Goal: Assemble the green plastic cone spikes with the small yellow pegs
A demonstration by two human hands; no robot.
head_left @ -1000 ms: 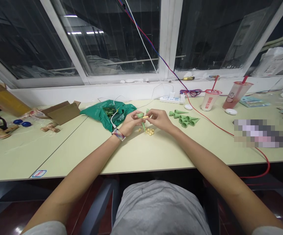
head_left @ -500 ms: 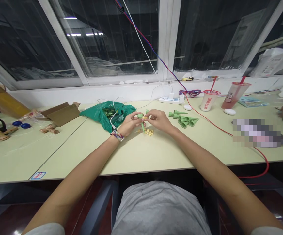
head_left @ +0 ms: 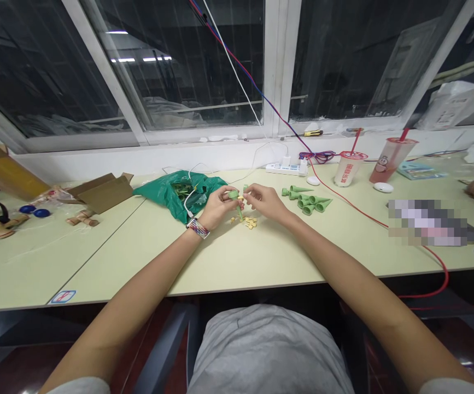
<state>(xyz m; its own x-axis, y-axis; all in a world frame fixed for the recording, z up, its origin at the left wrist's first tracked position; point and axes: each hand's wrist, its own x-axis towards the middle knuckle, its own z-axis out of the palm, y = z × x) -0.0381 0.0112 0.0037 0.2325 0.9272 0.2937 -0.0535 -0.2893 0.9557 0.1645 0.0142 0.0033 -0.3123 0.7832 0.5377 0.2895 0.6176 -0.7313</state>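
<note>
On the smooth, pale table point(head_left: 253, 262), right of the crinkled green bag point(head_left: 161, 193), my left hand point(head_left: 216, 209) is pinching 1 green cone point(head_left: 233, 195); my right hand point(head_left: 267, 202) is narrowing its fingers beside it, grip unclear. Behind the bag, dark glass windows point(head_left: 195, 65) are standing.

Box point(head_left: 107, 198) L of bag point(head_left: 161, 191); cones point(head_left: 322, 205) R; cups point(head_left: 346, 172) R, behind cones.

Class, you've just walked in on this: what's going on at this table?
Someone's left hand grips a green cone-shaped piece, with the right hand close beside it and a small yellow part between them. Loose yellow pieces lie below. More green cones lie to the right, and an open green bag sits to the left.
</note>
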